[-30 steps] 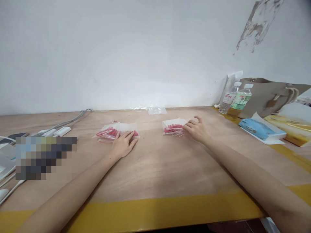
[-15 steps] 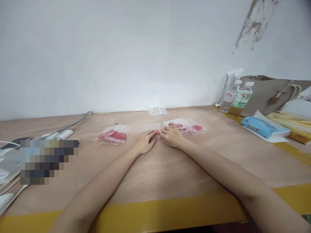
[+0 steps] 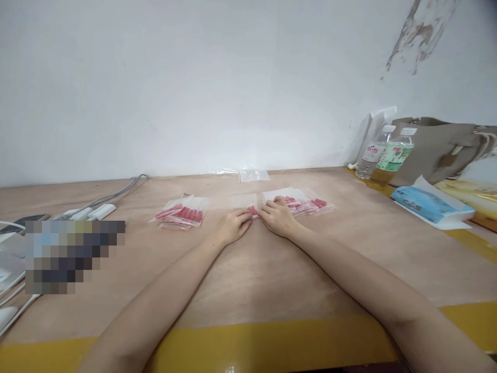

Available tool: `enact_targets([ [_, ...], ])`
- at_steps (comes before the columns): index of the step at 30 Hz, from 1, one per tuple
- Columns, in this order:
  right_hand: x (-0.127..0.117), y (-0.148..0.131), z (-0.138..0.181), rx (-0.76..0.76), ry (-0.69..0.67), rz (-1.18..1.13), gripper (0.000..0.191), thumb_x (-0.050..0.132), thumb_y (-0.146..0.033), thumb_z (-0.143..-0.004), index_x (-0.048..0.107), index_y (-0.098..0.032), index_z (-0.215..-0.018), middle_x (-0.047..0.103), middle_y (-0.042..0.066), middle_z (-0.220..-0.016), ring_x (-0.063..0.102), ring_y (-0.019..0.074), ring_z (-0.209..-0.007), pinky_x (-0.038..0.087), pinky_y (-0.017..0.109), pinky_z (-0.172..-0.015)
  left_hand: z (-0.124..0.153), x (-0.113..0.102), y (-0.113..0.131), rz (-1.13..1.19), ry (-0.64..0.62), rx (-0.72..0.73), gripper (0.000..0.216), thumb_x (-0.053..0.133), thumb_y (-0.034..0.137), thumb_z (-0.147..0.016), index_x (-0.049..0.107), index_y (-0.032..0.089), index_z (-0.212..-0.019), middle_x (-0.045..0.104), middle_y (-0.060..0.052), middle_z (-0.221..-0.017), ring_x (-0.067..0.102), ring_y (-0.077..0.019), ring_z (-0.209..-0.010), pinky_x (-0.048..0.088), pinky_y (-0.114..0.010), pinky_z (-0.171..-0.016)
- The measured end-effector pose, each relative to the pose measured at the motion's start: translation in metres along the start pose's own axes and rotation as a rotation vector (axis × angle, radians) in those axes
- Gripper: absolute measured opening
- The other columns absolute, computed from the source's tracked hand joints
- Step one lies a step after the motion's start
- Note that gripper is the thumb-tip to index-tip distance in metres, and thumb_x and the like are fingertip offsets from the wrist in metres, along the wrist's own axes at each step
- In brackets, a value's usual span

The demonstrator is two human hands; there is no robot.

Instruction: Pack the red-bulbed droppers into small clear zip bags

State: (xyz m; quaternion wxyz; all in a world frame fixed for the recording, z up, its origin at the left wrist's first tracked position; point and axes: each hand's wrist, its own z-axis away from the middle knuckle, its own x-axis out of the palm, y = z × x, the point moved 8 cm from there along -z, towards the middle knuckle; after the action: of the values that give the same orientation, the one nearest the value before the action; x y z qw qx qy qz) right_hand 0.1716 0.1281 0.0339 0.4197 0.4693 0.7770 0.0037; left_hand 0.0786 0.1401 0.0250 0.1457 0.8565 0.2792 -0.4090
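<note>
Between my hands lies a small clear zip bag point(image 3: 245, 199) with short red cylindrical pieces point(image 3: 252, 210) in its near end. My left hand point(image 3: 235, 226) pinches the bag's near left corner, thumb and fingers drawn together. At the near right corner, the bent fingers of my right hand point(image 3: 277, 217) close on the bag's edge. A pile of filled bags point(image 3: 301, 202) with similar red pieces is just behind and right of my right hand, which partly hides it. Another stack of filled bags point(image 3: 182, 212) sits left of my left hand.
A flat clear bag point(image 3: 254, 176) lies by the wall. On the right stand two bottles point(image 3: 394, 155), a grey handbag point(image 3: 435, 150) and a blue tissue pack point(image 3: 430, 202). Cables point(image 3: 112, 196), white plugs point(image 3: 101, 211) and a pixelated patch are on the left. Yellow tape point(image 3: 272, 342) edges the table.
The view has shifted slightly. Both hands stay at the same bag, with the fingers of my left hand drawn a little closer together and the red pieces showing more.
</note>
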Motion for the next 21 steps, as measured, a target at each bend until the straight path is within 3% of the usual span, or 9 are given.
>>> enact_targets([
  [12,-0.003,0.0,-0.003,-0.028,0.032,-0.022,0.026,0.038,-0.013,-0.088,0.06,-0.017,-0.077,0.06,0.002,-0.069,0.042,0.014,-0.073,0.019,0.034,-0.072,-0.004,0.001,0.01,-0.173,0.097,0.11,0.02,0.044,0.018,-0.087,0.064,0.015,-0.088,0.067,-0.008,-0.092,0.065,-0.0189,-0.077,0.053,-0.032,-0.068],
  [21,0.0,-0.001,-0.002,-0.056,0.007,-0.065,0.024,0.04,-0.016,-0.087,0.062,-0.017,-0.079,0.06,0.003,-0.071,0.04,0.0145,-0.075,0.017,0.034,-0.072,-0.006,0.0,0.016,-0.223,0.064,0.169,0.019,0.046,0.022,-0.087,0.063,0.016,-0.081,0.068,-0.004,-0.086,0.065,-0.0162,-0.074,0.052,-0.027,-0.066],
])
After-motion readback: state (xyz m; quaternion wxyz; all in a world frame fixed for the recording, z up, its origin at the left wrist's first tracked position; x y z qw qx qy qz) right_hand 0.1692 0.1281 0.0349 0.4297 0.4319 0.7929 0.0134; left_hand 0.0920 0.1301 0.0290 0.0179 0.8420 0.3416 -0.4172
